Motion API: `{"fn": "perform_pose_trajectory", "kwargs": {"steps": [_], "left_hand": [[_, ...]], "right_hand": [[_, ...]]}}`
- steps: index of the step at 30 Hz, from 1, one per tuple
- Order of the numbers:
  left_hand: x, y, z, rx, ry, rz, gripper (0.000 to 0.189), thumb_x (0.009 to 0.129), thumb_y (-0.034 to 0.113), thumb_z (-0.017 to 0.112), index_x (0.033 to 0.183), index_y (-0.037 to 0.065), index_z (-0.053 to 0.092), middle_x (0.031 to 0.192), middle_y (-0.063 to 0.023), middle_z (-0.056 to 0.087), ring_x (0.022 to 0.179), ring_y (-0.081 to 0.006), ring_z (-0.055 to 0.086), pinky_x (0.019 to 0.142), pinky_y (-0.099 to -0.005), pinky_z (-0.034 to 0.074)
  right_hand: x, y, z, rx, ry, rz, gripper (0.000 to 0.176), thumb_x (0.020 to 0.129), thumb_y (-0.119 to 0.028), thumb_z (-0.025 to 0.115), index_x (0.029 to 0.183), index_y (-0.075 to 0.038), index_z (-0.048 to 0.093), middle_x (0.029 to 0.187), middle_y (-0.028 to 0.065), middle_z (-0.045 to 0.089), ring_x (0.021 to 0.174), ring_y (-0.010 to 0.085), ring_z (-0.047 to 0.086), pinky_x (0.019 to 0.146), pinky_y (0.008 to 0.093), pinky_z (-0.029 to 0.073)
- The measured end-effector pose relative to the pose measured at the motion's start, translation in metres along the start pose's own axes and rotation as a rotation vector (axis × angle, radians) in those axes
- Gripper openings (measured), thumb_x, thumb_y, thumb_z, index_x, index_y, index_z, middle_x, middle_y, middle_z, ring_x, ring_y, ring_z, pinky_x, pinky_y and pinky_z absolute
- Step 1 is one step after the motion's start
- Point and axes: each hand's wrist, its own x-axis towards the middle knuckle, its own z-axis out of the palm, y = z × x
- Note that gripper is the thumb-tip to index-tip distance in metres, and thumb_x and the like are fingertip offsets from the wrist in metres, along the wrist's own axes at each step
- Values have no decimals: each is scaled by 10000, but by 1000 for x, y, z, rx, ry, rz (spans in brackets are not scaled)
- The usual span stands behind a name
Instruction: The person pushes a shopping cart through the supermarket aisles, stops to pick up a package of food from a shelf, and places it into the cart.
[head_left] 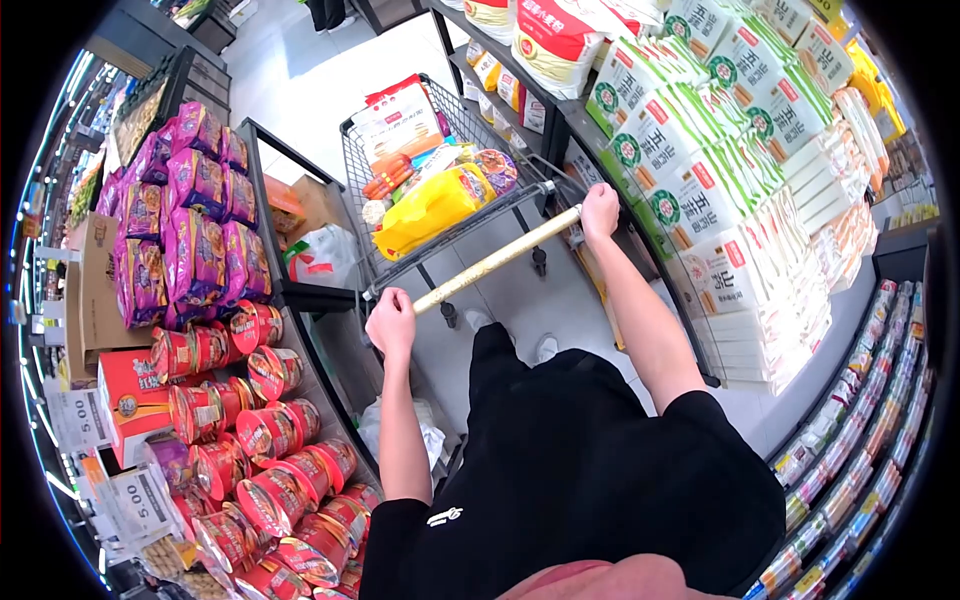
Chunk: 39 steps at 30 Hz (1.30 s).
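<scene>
My left hand (391, 322) is closed around the left end of the pale yellow handle (497, 259) of a shopping cart. At the other end of that bar, my right hand (600, 212) has its fingers wrapped round it. Ahead of both hands is the dark wire basket of the cart (352, 165). Inside it lie a bright yellow bag (432, 208), a white and red bag (398, 128), a pack of sausages (386, 177) and a round purple package (496, 170). The lower side of the basket is partly hidden by these goods.
Red instant noodle bowls (270, 432) and purple noodle packs (195, 205) are stacked on my left. Close on the right stands a shelf of white and green noodle packs (690, 170). Grey floor (285, 65) stretches ahead; another person's legs (328, 12) show at the far end.
</scene>
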Motion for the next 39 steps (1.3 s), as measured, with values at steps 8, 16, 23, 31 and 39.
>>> {"fn": "perform_pose_trajectory", "kwargs": {"steps": [8, 16, 23, 31, 39], "left_hand": [[40, 7, 4, -53, 23, 57, 188, 916, 257, 561, 848, 122, 673, 709, -98, 667, 677, -324, 651, 610, -431, 489], [89, 6, 11, -116, -10, 90, 143, 901, 241, 606, 856, 123, 672, 706, -71, 665, 663, -280, 652, 599, -401, 486], [119, 4, 3, -275, -131, 152, 197, 793, 326, 730, 845, 142, 680, 687, -36, 630, 663, -248, 635, 614, -392, 492], [134, 3, -5, -292, -248, 182, 271, 767, 374, 753, 878, 137, 682, 758, -23, 649, 741, -229, 652, 673, -375, 511], [151, 12, -2, -299, -168, 184, 245, 744, 339, 778, 835, 130, 689, 755, -29, 672, 724, -223, 668, 662, -360, 517]], "right_hand": [[14, -34, 15, -44, 95, -62, 399, 983, -373, 461, 860, -25, 613, 981, 128, 625, 935, 379, 604, 778, 483, 465], [27, -58, 44, -6, 210, -94, 383, 983, -328, 502, 803, 3, 574, 891, 149, 604, 853, 384, 589, 731, 458, 451], [6, -47, 52, 142, 134, -310, 264, 984, -192, 551, 1147, -17, 664, 988, 112, 600, 882, 240, 595, 814, 331, 476], [19, -45, 68, 398, 127, -92, 199, 978, -215, 635, 1042, -29, 605, 862, 27, 606, 746, 111, 574, 666, 254, 494], [55, -30, 94, 643, 98, -46, 167, 961, -151, 654, 893, -38, 551, 821, 2, 546, 777, 100, 504, 723, 254, 431]]}}
